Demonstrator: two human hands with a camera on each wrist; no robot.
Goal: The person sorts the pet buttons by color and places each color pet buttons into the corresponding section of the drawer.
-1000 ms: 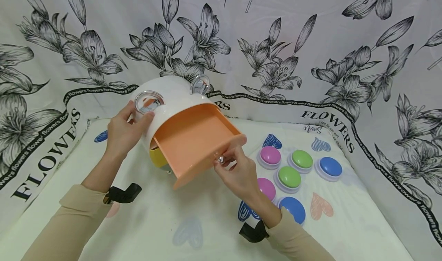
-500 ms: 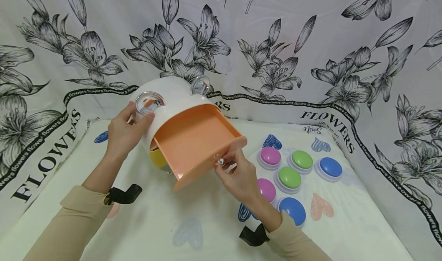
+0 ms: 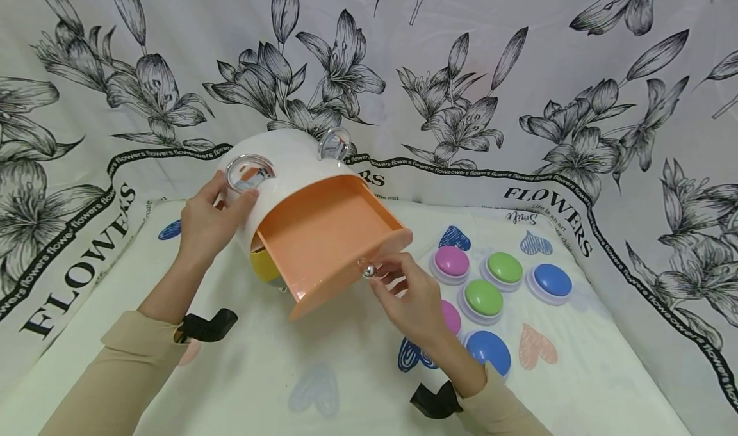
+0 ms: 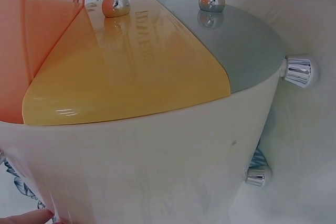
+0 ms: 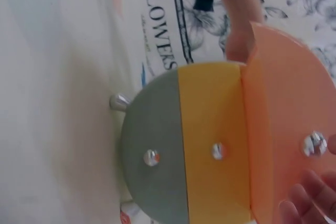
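Okay, white dome-shaped mini drawer cabinet (image 3: pixel 288 157) sits left of middle on the cloth-covered worktop (image 3: pixel 230 391), nearer the far edge. Top peach drawer (image 3: pixel 328 237) is pulled well out, smooth floor and side walls on show in the head view; its front faces the near side, angled a bit right. Yellow drawer (image 4: pixel 131 72) and grey-green drawer (image 4: pixel 236 45) under it are pushed in flush, contents hidden. Each front carries one ball-shaped chrome knob, peach drawer's knob (image 3: pixel 369 271) included. Chrome feet (image 4: pixel 300 71) stick out of the base, left wrist view.

Left hand (image 3: pixel 212 225) grips the cabinet's left side, thumb on the shell just under the left chrome-rimmed disc (image 3: pixel 249 172). Right hand (image 3: pixel 412 301) is at the peach knob, fingers loosely bent and parted beside it; thumb tip very close, can't tell if touching.

Domed push buttons in pale round bases fill part of the worktop's right half: far pink button (image 3: pixel 451 260), far green button (image 3: pixel 504 266), blue button nearest the right edge (image 3: pixel 552 278), second green button (image 3: pixel 483 296), second pink button (image 3: pixel 451 317) partly behind the right hand, second blue button (image 3: pixel 489 351) closest to the near edge.

Room: heart-printed cloth runs from drawer front toward the near edge; only a narrow strip separates the drawer's right corner from the far pink button. Flower-printed backdrop (image 3: pixel 438 7) rises along the far edge.
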